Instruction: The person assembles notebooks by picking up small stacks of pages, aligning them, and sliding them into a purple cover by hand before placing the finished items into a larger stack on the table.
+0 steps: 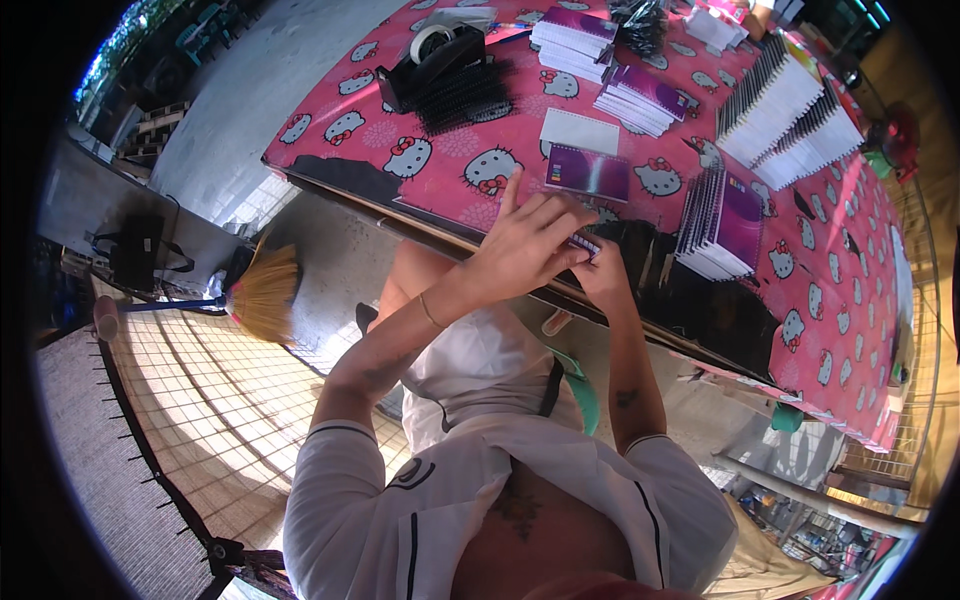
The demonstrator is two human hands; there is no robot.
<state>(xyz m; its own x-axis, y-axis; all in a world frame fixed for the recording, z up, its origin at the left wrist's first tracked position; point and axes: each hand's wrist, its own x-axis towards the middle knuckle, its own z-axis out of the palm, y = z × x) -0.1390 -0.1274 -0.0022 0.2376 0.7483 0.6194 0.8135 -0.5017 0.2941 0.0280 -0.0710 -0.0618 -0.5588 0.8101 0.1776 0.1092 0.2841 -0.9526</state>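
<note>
Close to the table's near edge, my left hand (535, 240) and my right hand (603, 275) meet around a small purple notebook (586, 243), seen nearly edge-on. My left fingers press on it, with one digit sticking up. The right fingers grip its near side; much of it is hidden behind the hands. Just beyond lies a purple cover (590, 173) flat on the cloth, with a white sheet (580, 130) behind it. To the right of my hands stands a stack of spiral-bound purple notebooks (722, 222).
A pink patterned cloth (450, 150) covers the table, torn to black along the near edge. Black binding coils (465, 97) lie beside a tape dispenser (435, 60). Purple-covered paper stacks (575, 45) and large spiral-bound stacks (770, 105) stand farther back. A broom (265, 297) is at left.
</note>
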